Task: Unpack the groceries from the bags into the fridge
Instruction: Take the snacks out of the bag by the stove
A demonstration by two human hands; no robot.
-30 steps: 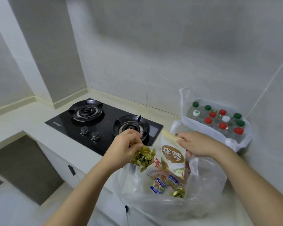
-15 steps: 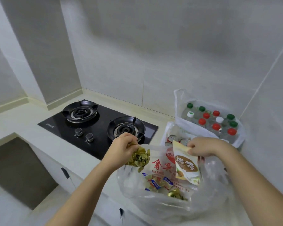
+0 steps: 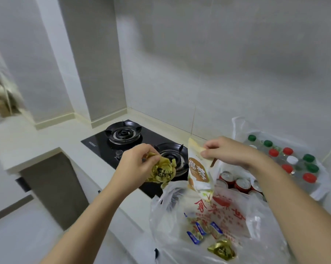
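Both hands stand higher than half a second ago, and each item they hold has come up out of the bag.

Left hand point(image 3: 134, 165): fingers and thumb curled tight round a crumpled gold packet point(image 3: 161, 172), held in the air over the near edge of the hob point(image 3: 101, 143), just left of the bag mouth.

Right hand point(image 3: 231, 152): thumb and fingers pinch the top corner of a white and brown pouch point(image 3: 198, 173). Pouch hangs tilted, top above the hob's right burner, lower tip down at the rim of the front bag point(image 3: 265, 216).

Front bag: clear plastic with red print, open, on the counter point(image 3: 37, 138) at its near edge. Contents seen through the plastic:
- several blue-wrapped sweets point(image 3: 199, 228), loose, near the bottom;
- a second gold packet point(image 3: 222, 249), just beside and below the sweets.

Cans point(image 3: 241, 184): red with silver tops, upright, packed together just behind the front bag, below the right wrist.

Bottles point(image 3: 287, 151): clear, with red, green and white caps, upright and close-packed in the rear bag point(image 3: 237, 126), a white plastic one against the wall at the right.

Hob: black glass, two burners, two knobs at the front, set into the counter left of the bags.
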